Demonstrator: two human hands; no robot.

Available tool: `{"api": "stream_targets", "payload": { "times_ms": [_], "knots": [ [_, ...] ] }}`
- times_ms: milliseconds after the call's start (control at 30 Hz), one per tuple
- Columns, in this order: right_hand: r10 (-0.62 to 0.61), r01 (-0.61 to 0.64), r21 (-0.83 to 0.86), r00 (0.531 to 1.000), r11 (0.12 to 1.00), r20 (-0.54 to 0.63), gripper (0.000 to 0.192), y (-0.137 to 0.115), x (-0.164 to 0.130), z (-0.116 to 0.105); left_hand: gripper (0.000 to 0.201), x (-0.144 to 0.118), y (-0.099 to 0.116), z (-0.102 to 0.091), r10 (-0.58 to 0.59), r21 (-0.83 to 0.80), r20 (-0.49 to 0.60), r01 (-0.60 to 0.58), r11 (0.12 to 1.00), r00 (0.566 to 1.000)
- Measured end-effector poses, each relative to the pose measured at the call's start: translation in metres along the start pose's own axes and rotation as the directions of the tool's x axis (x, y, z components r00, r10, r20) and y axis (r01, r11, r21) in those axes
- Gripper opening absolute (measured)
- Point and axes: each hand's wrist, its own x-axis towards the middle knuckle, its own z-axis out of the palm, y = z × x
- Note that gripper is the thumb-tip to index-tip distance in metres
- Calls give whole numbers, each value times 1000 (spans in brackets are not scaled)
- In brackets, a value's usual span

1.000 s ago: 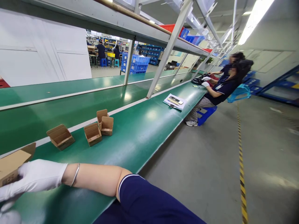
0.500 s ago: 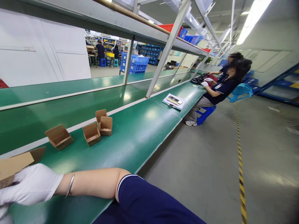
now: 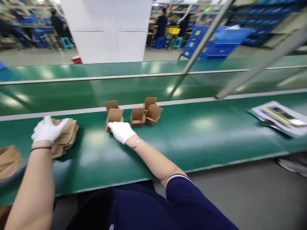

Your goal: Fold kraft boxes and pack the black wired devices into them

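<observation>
My right hand (image 3: 122, 131), in a white glove, grips the near side of an open-topped cardboard box (image 3: 115, 115) that stands on the green bench. My left hand (image 3: 46, 131), also gloved, lies over a stack of flat folded cardboard boxes (image 3: 68, 135), its thumb spread away from the fingers. Just behind the gripped box rises the flap of another open box (image 3: 112, 104). To the right, three more open boxes stand close together, among them a box (image 3: 137, 117) and a tilted-looking box (image 3: 153, 114).
More brown cardboard (image 3: 9, 162) lies at the left edge. Papers on a clipboard (image 3: 280, 118) rest on the bench at right. A slanted metal post (image 3: 263, 64) rises behind the green bench (image 3: 192, 140). Across the aisle are blue crates (image 3: 218, 41) and people seated.
The view has swung left, bringing my left hand and the folded stack into sight. The box in my right hand now stands among the other open boxes.
</observation>
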Motion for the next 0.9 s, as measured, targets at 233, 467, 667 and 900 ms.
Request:
{"api": "stream_targets", "payload": {
  "times_ms": [233,467,667,900],
  "knots": [
    [209,-189,-182,973,965,101,34,42,-12,8,82,20,-22,22,-91,36,-150,97,995,984],
    [146,-150,14,929,989,-341,31,46,-21,-15,53,16,-25,11,-27,-38,-225,19,999,974],
    [-43,322,827,939,461,-342,63,-24,32,2,64,-25,11,7,202,-216,-474,-335,917,857],
    [166,415,906,902,-79,-399,42,-56,68,16,48,-73,34,28,211,-773,-405,-456,442,890]
  ]
}}
